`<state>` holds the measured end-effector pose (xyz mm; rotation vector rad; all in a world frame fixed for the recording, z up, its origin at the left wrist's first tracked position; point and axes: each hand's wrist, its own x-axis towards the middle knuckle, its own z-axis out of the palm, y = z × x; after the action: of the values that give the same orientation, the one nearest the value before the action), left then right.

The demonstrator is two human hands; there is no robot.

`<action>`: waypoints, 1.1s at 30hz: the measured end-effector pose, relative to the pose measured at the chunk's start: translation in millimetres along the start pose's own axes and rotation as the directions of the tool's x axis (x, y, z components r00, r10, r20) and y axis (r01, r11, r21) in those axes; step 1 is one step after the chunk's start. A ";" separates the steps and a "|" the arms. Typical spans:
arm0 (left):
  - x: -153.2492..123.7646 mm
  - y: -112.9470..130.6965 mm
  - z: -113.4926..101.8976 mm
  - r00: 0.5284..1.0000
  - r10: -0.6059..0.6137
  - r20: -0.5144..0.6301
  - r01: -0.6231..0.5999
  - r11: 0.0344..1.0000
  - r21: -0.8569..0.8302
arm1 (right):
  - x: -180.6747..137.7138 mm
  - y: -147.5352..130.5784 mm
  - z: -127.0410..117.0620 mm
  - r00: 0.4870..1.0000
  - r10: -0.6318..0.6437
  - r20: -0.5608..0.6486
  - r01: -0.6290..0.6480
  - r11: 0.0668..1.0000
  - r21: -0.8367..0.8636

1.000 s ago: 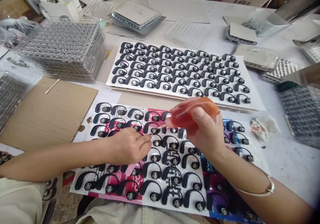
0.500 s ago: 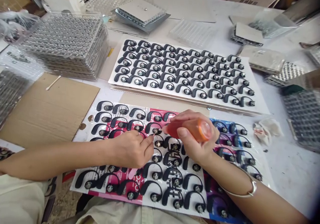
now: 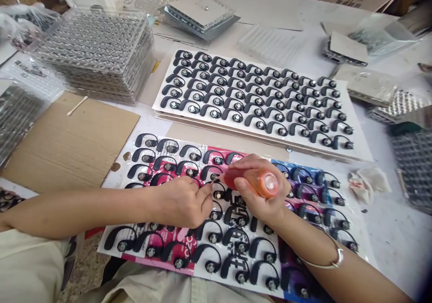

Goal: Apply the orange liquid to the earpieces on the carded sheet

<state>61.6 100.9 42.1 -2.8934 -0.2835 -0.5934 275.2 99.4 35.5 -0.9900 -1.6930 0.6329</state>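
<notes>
My right hand [image 3: 263, 199] is wrapped round an orange-red squeeze bottle [image 3: 251, 180], its round base turned up toward me and its nozzle end pointing left. Close to that nozzle end, the thumb and finger of my left hand [image 3: 189, 201] are pinched together; whatever is between them is too small to make out. Under both hands lies a printed pink, white and blue sheet [image 3: 199, 272]. On it sit rows of black curved ear-hook pieces [image 3: 205, 257], each with a round metallic part at one end. My hands hide some of them.
Beyond my hands, a white board [image 3: 357, 145] carries more rows of ear-hook pieces. Stacked clear trays [image 3: 101, 51] stand at the back left, near brown cardboard [image 3: 67, 145] with a cotton swab [image 3: 77, 106] on it. A crumpled stained tissue [image 3: 366, 183] lies at right.
The whole view has shifted slightly, so the table's things appear farther right. My right hand and the bottle have moved slightly left against the sheet; both hands keep their grips.
</notes>
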 end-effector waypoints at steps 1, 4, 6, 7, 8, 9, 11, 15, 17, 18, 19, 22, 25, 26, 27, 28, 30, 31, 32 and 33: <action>-0.4 0.1 0.4 1.000 -0.002 0.000 0.002 1.000 -0.004 | 0.1 -0.1 0.1 1.000 0.000 0.002 0.000 1.000 -0.001; -1.2 -0.1 1.4 1.000 0.002 0.006 -0.002 1.000 0.000 | 1.0 -1.3 0.7 1.000 0.001 0.007 -0.001 1.000 -0.006; -1.5 -0.4 1.7 1.000 0.007 0.019 -0.007 1.000 0.009 | 1.5 -2.6 1.3 1.000 0.004 0.010 -0.004 1.000 -0.006; -1.6 -0.4 1.8 1.000 0.008 0.024 -0.009 1.000 0.014 | 1.7 -3.2 1.5 1.000 0.004 0.009 -0.004 1.000 -0.006; -1.6 -0.3 1.9 1.000 0.008 0.025 -0.009 1.000 0.017 | 1.8 -3.8 1.7 1.000 0.004 0.008 -0.004 1.000 -0.008; -1.6 0.0 2.2 1.000 0.007 0.021 -0.007 1.000 0.017 | 1.7 -4.2 1.8 1.000 0.002 0.008 -0.002 1.000 -0.012; -1.7 0.7 2.8 1.000 -0.003 0.003 0.003 1.000 0.011 | 1.4 -4.6 1.8 1.000 -0.004 0.012 0.004 1.000 -0.022; -2.3 1.7 3.6 1.000 -0.014 -0.016 0.015 1.000 0.010 | 1.1 -3.6 1.5 1.000 -0.013 0.018 0.013 1.000 -0.017; -2.3 1.6 3.1 1.000 -0.006 -0.010 0.007 1.000 0.022 | 1.4 -3.1 1.6 1.000 -0.013 0.009 0.014 1.000 -0.019; -2.1 1.3 2.7 1.000 -0.003 -0.007 0.003 1.000 0.027 | 1.5 -3.0 1.8 1.000 -0.015 0.004 0.015 1.000 -0.023; -1.8 1.1 2.2 1.000 -0.001 -0.004 0.001 1.000 0.030 | 1.6 -3.1 2.0 1.000 -0.017 -0.002 0.017 0.999 -0.027; -0.8 0.3 0.9 1.000 0.004 0.004 -0.004 1.000 0.025 | 1.7 -3.7 2.5 1.000 -0.026 -0.012 0.026 0.999 -0.035; -0.2 0.0 0.6 1.000 0.006 0.013 -0.007 1.000 0.017 | 1.2 -4.1 2.7 0.999 -0.042 -0.017 0.041 0.998 -0.044; -0.2 0.0 0.7 1.000 0.005 0.013 -0.005 1.000 0.015 | 0.9 -3.9 2.7 0.999 -0.046 -0.018 0.045 0.998 -0.049; -0.2 -0.1 0.7 1.000 0.003 0.009 -0.003 1.000 0.014 | 0.5 -3.5 2.7 0.999 -0.050 -0.019 0.049 0.997 -0.053; -0.2 -0.1 0.8 1.000 0.002 0.004 -0.002 1.000 0.012 | 0.1 -2.8 2.6 0.998 -0.052 -0.021 0.051 0.997 -0.057; -0.2 -0.3 0.6 1.000 -0.004 -0.009 0.004 1.000 0.005 | -0.7 -1.2 2.5 0.998 -0.057 -0.027 0.055 0.997 -0.058; -0.1 -0.4 0.4 1.000 -0.008 -0.013 0.008 1.000 0.002 | -0.9 -0.5 2.4 0.998 -0.062 -0.030 0.060 0.997 -0.057; -0.1 -0.5 0.1 1.000 -0.012 -0.016 0.012 1.000 0.001 | -1.0 0.0 2.4 0.997 -0.070 -0.033 0.068 0.996 -0.058; 0.0 -0.6 -0.1 1.000 -0.014 -0.015 0.014 1.000 0.002 | -1.0 0.3 2.4 0.996 -0.079 -0.034 0.076 0.995 -0.060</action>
<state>61.4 101.5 42.3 -2.8863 -0.3027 -0.6170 273.2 98.9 34.0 -0.9665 -1.7181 0.5143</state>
